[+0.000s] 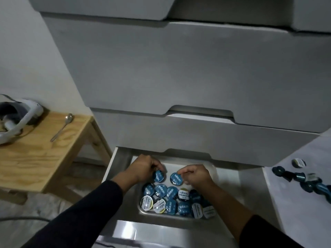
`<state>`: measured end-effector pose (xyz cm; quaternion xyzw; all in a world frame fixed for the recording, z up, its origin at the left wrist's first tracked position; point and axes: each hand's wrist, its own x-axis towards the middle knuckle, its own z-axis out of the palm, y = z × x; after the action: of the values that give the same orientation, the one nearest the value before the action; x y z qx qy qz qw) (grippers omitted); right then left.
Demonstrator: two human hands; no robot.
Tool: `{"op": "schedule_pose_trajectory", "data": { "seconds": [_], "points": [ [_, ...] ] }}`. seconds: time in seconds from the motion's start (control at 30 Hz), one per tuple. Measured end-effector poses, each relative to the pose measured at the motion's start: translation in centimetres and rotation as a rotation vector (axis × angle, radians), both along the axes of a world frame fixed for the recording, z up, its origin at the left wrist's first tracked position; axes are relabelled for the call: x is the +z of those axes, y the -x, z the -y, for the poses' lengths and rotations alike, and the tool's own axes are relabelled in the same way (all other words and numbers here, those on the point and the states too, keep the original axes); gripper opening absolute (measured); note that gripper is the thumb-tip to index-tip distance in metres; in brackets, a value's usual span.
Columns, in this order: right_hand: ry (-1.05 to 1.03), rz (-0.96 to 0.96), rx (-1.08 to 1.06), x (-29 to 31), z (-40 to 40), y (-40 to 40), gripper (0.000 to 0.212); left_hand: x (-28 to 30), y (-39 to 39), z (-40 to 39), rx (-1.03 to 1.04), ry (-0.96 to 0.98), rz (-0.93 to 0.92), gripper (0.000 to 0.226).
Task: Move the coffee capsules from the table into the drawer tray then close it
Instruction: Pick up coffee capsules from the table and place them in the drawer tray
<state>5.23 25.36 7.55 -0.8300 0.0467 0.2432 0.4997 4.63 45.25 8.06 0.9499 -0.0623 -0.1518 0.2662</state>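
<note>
Each hand (143, 167) (195, 174) pinching one blue-lidded capsule (158, 176) (175, 178) over the tray (214, 169)

A white desk (293, 203) on the right carries loose capsules (302, 178); a wooden desk (35, 158) on the left bears a spoon (61, 127) and headset (16, 119).

Both arms come in from the bottom of frame, dark sleeves to the wrists, and converge toward lower center. Left hand (143, 169) is left of center, palm down, knuckles up, fingers curled downward and pinched on something small at their tips. Right hand (195, 175) is just right of center, level with the left and close to it but not touching, wrist bent, thumb and forefinger pinched together toward the left, the other fingers tucked under.
</note>
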Motion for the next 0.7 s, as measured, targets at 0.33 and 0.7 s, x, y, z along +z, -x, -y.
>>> {"op": "schedule_pose_trajectory", "data": {
  "seconds": [0.33,0.7],
  "points": [
    [-0.008,-0.109,-0.082,-1.4,-1.5,-0.4,0.017,-1.5,-0.6,-1.5,-0.072,0.015,-0.049,0.027],
    [-0.050,-0.143,-0.035,-1.9,-3.1,-0.4,0.021,-1.2,-0.3,-2.6,-0.086,-0.026,-0.109,0.025]
  ]
}}
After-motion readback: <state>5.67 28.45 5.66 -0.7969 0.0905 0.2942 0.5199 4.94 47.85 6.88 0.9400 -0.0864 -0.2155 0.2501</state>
